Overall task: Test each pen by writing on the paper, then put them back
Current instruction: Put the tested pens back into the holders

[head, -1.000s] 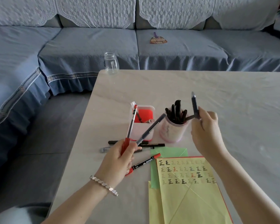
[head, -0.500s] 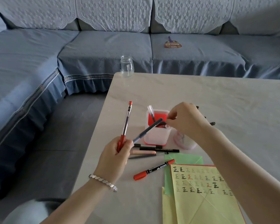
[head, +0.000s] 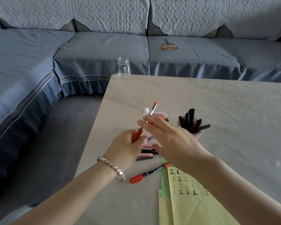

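Put-back step, we judge. Our left hand [head: 126,147] grips the red pen [head: 137,134] low on its barrel, far end slanting up over the pink box [head: 162,114]. Our right hand [head: 169,137] holds nothing, fingers straight and spread, reaching across at the pen; whether it touches is too blurred to tell. Next we'd pinch the pen and drop it into the box. A cup of black pens [head: 191,122] stands right of the box. Loose pens [head: 144,154] and a red marker [head: 149,173] lie nearer on the tabletop [head: 217,103], the marked yellow paper [head: 193,202] nearest.

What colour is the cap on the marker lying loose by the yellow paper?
Red cap on the marker, black barrel; head view shows it.
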Motion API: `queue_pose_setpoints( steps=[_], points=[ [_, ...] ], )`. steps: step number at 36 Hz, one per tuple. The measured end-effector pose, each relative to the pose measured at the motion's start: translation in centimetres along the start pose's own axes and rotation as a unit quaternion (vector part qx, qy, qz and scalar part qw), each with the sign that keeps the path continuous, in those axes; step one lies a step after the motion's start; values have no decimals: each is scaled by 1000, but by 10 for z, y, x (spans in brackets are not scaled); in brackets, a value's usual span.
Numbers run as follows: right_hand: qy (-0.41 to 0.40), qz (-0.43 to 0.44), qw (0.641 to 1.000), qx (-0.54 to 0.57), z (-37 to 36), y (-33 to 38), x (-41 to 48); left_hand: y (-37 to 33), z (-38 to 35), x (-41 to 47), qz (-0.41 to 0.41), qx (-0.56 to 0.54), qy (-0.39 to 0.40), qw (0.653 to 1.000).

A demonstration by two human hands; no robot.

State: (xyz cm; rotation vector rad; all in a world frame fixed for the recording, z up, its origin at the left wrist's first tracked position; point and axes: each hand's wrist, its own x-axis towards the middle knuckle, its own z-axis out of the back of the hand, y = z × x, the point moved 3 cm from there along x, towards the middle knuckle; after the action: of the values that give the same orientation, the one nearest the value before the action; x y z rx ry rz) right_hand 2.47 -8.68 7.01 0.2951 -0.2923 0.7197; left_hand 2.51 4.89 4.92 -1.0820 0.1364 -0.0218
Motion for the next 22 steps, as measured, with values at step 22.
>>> queue_pose_setpoints(
  steps=[22],
  points=[
    [-200, -432, 767, 430, 21, -59, 2, 39, -23, 64, -5, 22, 6, 1000]
  ],
)
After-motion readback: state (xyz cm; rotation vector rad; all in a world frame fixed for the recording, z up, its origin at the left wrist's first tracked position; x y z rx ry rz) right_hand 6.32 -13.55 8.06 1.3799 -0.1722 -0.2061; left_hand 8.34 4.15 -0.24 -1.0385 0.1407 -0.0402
